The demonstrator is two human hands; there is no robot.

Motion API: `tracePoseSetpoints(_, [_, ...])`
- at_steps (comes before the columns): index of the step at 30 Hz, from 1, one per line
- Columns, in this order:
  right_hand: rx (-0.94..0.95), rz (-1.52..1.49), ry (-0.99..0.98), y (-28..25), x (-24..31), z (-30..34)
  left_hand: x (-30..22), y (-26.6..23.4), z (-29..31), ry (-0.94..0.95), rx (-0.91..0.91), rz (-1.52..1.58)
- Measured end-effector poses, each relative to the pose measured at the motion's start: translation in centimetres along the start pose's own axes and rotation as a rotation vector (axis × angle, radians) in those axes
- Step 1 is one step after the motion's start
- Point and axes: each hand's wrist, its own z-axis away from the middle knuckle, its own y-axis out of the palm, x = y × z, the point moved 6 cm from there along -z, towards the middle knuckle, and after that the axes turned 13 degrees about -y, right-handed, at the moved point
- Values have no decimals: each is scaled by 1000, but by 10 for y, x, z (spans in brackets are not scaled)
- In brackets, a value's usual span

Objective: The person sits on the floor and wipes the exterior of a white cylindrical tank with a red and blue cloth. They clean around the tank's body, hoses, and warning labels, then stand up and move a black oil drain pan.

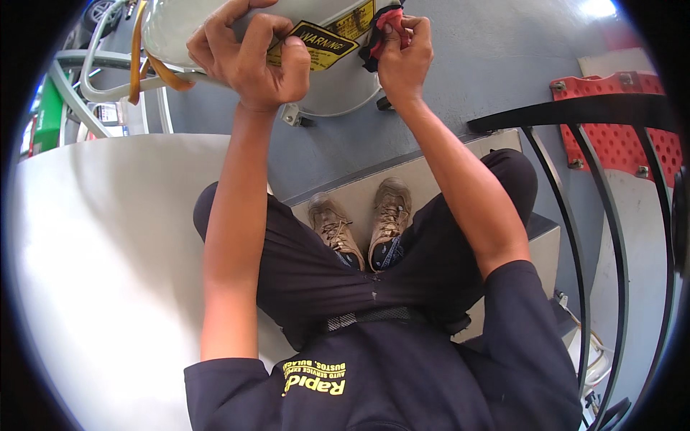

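A white rounded tank (338, 86) stands beyond my feet, with black-and-yellow labels (325, 44) on its side. My left hand (251, 61) is at the left edge of the nearer label, fingers curled and thumb bent in. Whatever lies between those fingers is hidden. To the right, my right hand (406, 61) pinches a bunched red-and-black cloth (386, 32) against the tank's side, beside the labels. Its thumb presses on the red part.
I sit with knees apart, boots (359, 223) on a beige step (424, 179). A white curved surface (122, 237) spreads on my left. Black curved railing (575, 115) rises on the right, before a red perforated panel (611, 108). Orange straps (136, 61) hang at the tank's left.
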Motion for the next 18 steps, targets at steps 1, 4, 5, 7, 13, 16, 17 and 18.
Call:
tracePoseSetpoints(1, [-12, -120, 73, 5, 3, -4, 2, -4, -2, 21, 5, 3])
tracePoseSetpoints(4, [-3, -182, 53, 3, 37, -31, -8, -17, -9, 285, 420, -584])
tracePoseSetpoints(5, [2, -163, -1, 4, 47, -41, -6, -18, -7, 242, 423, -565])
tracePoseSetpoints(7, [10, 54, -123, -5, 26, -21, -2, -14, -7, 180, 411, -534])
tracePoseSetpoints(13, [1, -29, -63, 0, 35, -31, 3, -20, -7, 140, 378, -544])
tracePoseSetpoints(16, [-8, -112, -106, 4, 67, -53, -1, -20, -8, 145, 378, -564])
tracePoseSetpoints(17, [-23, -20, -182, 1, 52, -44, -2, -17, -7, 134, 389, -565])
tracePoseSetpoints(18, [-42, 70, -255, -1, 35, -30, -2, -15, -8, 125, 402, -567])
